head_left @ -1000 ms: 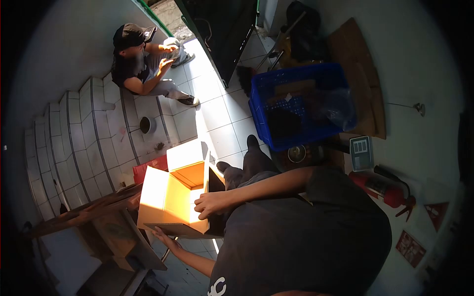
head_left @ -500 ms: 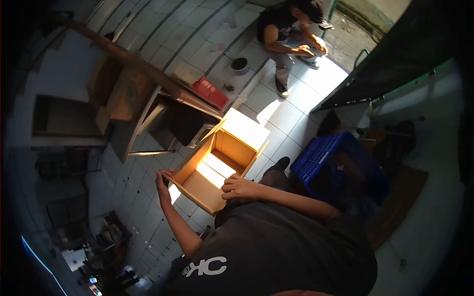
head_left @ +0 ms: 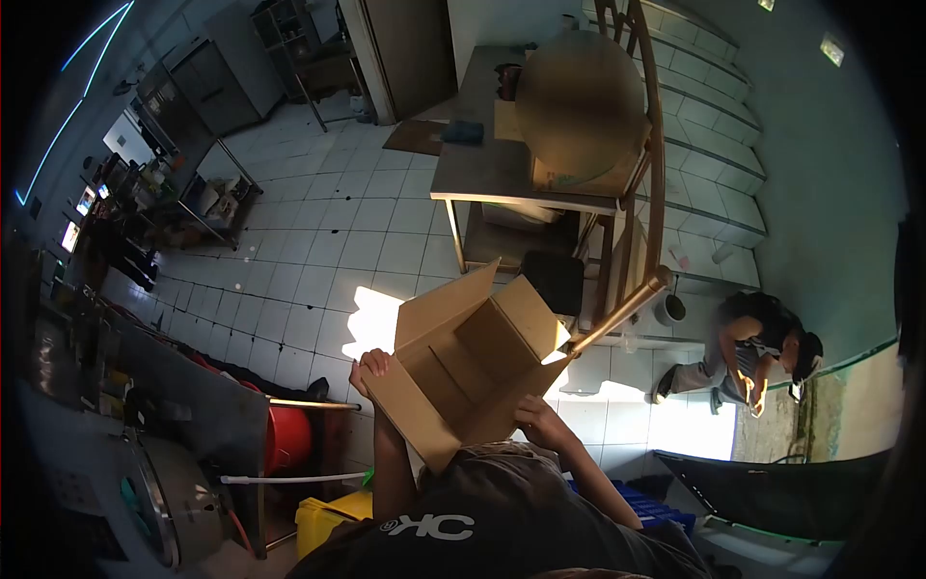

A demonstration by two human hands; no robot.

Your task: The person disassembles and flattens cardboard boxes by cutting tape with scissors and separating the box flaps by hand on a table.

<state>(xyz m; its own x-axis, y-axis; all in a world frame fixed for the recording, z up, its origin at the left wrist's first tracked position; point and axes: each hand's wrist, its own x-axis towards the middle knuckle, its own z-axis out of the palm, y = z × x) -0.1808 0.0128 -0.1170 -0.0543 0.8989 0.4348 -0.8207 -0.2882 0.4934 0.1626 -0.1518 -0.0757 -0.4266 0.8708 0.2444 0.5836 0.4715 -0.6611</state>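
An open-topped cardboard box (head_left: pixel 410 396) is held in front of my torso, tilted so that I look into its inside. Its flaps stand outward, and nothing shows in it. My left hand (head_left: pixel 370 369) has its fingers curled over the near left edge of the box. On the opposite side, my right hand (head_left: pixel 542 423) grips the near right flap with bent fingers; part of its grip is hidden.
Ahead stands a steel table (head_left: pixel 482 179) with cardboard on it, beside a wooden railing (head_left: pixel 654 125) and tiled stairs (head_left: pixel 709 164). Another person (head_left: pixel 757 338) sits at the right. A blue crate (head_left: pixel 675 511), yellow bin (head_left: pixel 323 521) and red bucket (head_left: pixel 288 436) are nearby.
My view has swung left, so the table now lies ahead and the seated person farther right. The box has turned with me, and both hands still hold it.
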